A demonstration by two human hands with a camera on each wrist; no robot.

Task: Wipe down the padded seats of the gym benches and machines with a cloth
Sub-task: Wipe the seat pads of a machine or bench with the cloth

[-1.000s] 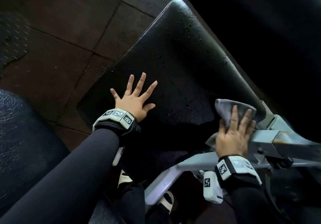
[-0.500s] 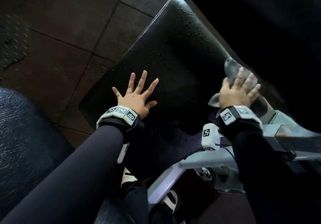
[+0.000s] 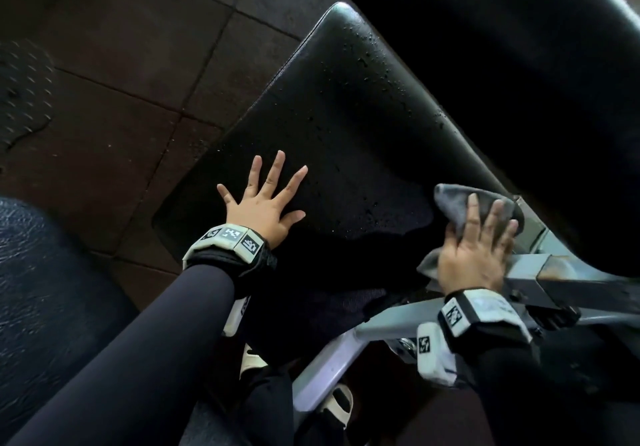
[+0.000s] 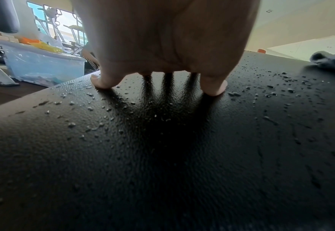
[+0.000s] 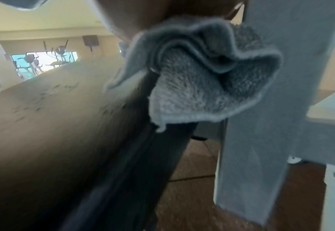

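Observation:
A black padded seat [image 3: 346,127] speckled with water drops slopes away from me. My left hand [image 3: 266,203] lies flat on its near part with the fingers spread; in the left wrist view the fingertips [image 4: 101,82] touch the wet pad [image 4: 162,156]. My right hand [image 3: 474,251] presses a grey cloth [image 3: 453,203] with straight fingers against the pad's near right edge, beside the grey metal frame [image 3: 561,272]. In the right wrist view the bunched cloth [image 5: 202,87] hangs under the palm between the pad's side [image 5: 54,125] and a frame post [image 5: 271,109].
Dark rubber floor tiles [image 3: 121,82] lie to the left of the bench. Another dark padded seat [image 3: 45,290] sits at the lower left. A large black pad [image 3: 502,47] rises at the upper right. A clear plastic bin [image 4: 42,65] stands on the floor beyond the pad.
My right hand slid the cloth up along the pad's right edge, then back down to the near end by the frame. The left hand stayed flat in place.

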